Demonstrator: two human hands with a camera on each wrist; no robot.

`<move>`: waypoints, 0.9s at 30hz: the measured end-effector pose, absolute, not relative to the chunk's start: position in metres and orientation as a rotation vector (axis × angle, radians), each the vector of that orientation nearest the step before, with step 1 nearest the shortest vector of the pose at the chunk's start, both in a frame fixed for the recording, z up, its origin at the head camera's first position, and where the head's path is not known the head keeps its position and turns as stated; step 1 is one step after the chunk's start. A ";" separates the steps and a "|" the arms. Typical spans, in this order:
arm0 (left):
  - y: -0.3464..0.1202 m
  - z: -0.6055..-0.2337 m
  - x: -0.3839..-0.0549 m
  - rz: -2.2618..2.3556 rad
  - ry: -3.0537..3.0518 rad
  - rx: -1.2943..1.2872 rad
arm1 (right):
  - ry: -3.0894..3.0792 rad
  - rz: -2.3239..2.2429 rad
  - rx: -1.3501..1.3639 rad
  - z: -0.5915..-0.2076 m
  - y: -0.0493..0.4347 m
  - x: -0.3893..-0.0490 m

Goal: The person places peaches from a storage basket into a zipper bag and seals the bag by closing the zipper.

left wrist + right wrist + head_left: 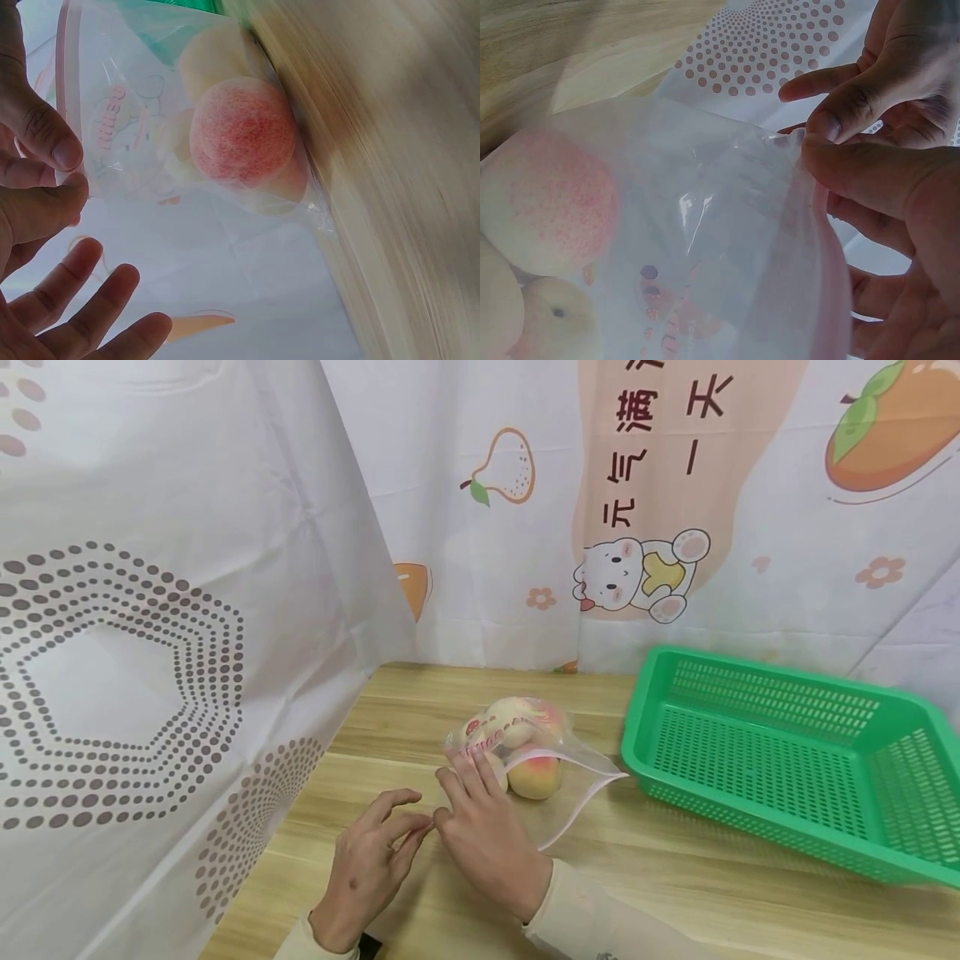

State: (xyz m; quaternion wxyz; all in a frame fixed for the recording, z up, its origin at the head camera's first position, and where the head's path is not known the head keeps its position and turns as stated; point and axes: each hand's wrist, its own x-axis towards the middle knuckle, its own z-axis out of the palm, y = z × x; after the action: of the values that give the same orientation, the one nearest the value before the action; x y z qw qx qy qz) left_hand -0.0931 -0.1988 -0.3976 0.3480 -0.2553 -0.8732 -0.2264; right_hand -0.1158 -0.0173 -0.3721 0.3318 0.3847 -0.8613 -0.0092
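A clear zip bag (572, 766) with a pink strip along its mouth and red print on its side holds several peaches (535, 778). Its mouth faces me and gapes toward the right. My left hand (371, 858) pinches one end of the strip between thumb and index finger, with the other fingers spread. Close against it, my right hand (486, 839) pinches the same corner with its thumb and index finger. A rosy peach (241, 133) shows through the plastic in the left wrist view, low in the bag.
A green plastic basket (765, 768) stands on the wooden table (360, 760), right of the bag. White printed cloth (465, 577) hangs behind the table, and another patterned cloth (127, 652) runs along its left side.
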 end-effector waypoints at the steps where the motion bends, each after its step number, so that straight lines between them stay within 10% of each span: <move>1: -0.199 -0.398 -0.093 -0.587 -2.264 -0.662 | -2.250 -0.022 1.005 -0.372 -0.017 -0.116; 27: -0.197 -0.401 -0.093 -0.602 -2.286 -0.659 | -2.224 0.004 1.029 -0.379 -0.008 -0.116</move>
State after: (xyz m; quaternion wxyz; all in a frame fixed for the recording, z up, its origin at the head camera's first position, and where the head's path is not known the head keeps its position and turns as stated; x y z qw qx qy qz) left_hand -0.0933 -0.1974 -0.4008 0.3370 -0.2527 -0.8770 -0.2310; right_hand -0.1158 -0.0075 -0.3789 0.3389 0.3950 -0.8539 0.0014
